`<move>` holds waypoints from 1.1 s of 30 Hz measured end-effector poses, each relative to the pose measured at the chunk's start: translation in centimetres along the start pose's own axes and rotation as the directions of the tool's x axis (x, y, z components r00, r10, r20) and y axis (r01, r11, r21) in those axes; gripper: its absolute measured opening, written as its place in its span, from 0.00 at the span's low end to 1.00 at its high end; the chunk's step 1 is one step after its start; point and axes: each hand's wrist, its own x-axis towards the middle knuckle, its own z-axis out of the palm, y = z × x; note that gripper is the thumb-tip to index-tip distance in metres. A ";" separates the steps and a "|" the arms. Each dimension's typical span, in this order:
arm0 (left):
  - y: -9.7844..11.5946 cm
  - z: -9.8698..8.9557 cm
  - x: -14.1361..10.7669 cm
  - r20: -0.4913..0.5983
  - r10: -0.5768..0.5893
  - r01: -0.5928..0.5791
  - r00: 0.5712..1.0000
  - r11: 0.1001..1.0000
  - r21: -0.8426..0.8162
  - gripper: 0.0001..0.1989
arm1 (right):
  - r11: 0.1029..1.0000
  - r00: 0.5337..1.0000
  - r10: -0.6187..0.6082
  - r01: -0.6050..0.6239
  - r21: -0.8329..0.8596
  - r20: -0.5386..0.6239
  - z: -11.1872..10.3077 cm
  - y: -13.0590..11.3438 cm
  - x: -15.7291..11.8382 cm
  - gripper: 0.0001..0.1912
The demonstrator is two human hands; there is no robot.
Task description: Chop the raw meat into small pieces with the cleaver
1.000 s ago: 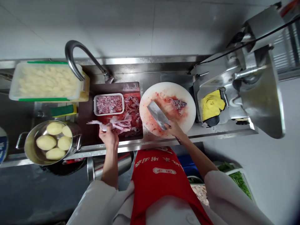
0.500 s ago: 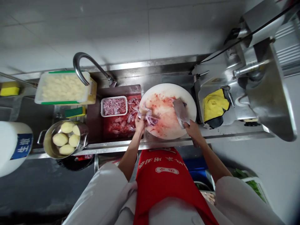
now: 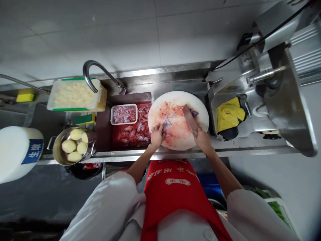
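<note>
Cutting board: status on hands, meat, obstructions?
Left hand at raw meat piece, right hand gripping cleaver. Meat lying on round white board. Darker scrap right of blade.

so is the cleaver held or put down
Held: the right hand grips the near end of the cleaver, over the cutting board.

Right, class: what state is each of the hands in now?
Left hand: closed on a piece of raw meat on the white board.
Right hand: closed, holding the cleaver by its handle.
</note>
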 end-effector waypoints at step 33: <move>-2.7 1.5 4.2 -0.163 0.111 -0.144 0.980 0.968 -0.206 0.09 | 0.969 0.973 -0.222 0.213 -0.128 -0.060 -1.0 -7.2 3.4 0.23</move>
